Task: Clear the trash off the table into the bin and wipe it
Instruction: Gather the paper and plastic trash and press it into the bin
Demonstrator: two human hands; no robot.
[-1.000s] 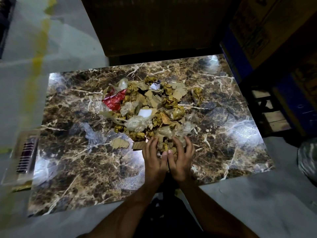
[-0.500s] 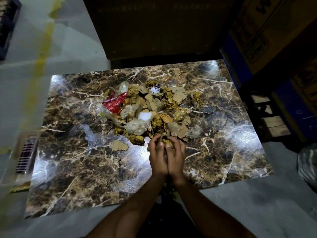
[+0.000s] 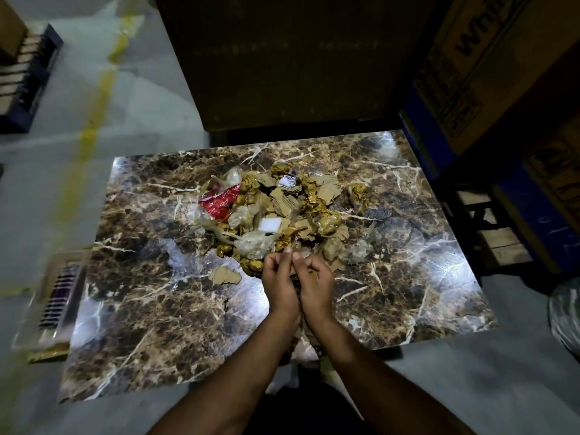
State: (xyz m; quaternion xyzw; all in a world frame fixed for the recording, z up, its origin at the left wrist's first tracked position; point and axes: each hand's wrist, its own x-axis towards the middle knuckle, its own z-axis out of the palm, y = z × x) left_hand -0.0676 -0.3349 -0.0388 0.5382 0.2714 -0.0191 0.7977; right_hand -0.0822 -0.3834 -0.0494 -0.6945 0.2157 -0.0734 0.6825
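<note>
Both hands sit pressed side by side at the near edge of the trash pile (image 3: pixel 276 215), cupped together with fingers curled inward. The left hand (image 3: pixel 280 285) and right hand (image 3: pixel 316 285) touch along their inner edges, and scraps of brown paper show in the hollow between them, so both are closed around a scoop of trash. A second ago the fingers lay spread flat over the pile's near edge; half a second ago they had begun to gather; now they are curled tighter and drawn a little toward the person, with the fingertips just at the pile's rim.

The pile lies at the middle of the marble-patterned table (image 3: pixel 157 324): crumpled gold wrappers, cardboard bits, clear plastic, a white square piece (image 3: pixel 270 224) and a red wrapper (image 3: pixel 221 203) on its left side. The near rim of the pile looks thinner than before. One cardboard scrap (image 3: pixel 226 275) lies apart, just left of the left hand, where it lay earlier. A crumpled gold wrapper (image 3: pixel 357 193) sits slightly apart on the pile's far right. Large cardboard boxes (image 3: pixel 489 73) stand beyond the table's right side.
</note>
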